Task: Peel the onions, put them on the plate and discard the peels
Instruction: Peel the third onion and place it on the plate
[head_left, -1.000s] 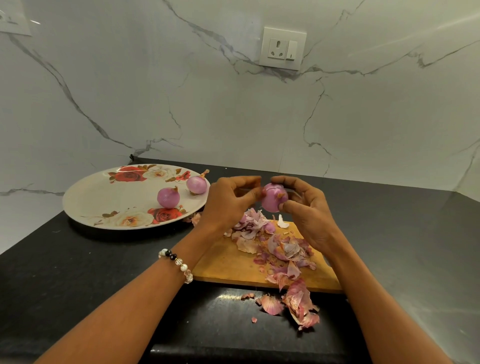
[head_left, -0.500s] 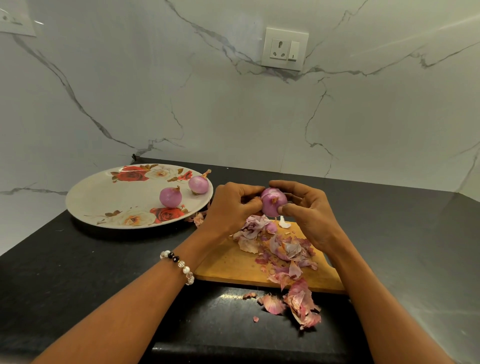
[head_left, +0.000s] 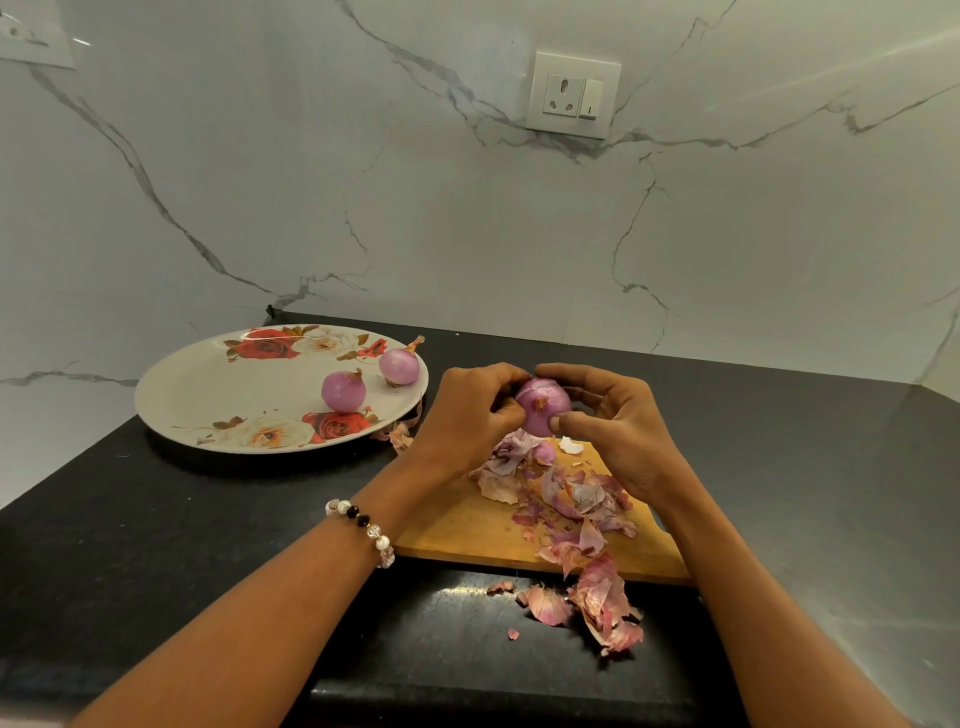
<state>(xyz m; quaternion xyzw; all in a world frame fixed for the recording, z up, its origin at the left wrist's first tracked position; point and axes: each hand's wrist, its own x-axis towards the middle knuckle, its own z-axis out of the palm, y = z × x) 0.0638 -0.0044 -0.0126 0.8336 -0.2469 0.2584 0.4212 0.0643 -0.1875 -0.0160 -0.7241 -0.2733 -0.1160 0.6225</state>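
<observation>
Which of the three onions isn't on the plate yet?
The onion gripped by the left hand and right hand above the cutting board. The other two onions rest on the floral plate.

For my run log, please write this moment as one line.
stage: peeling | left hand: grips held onion | right hand: grips held onion | plate: two onions | peels: on board, counter
</observation>
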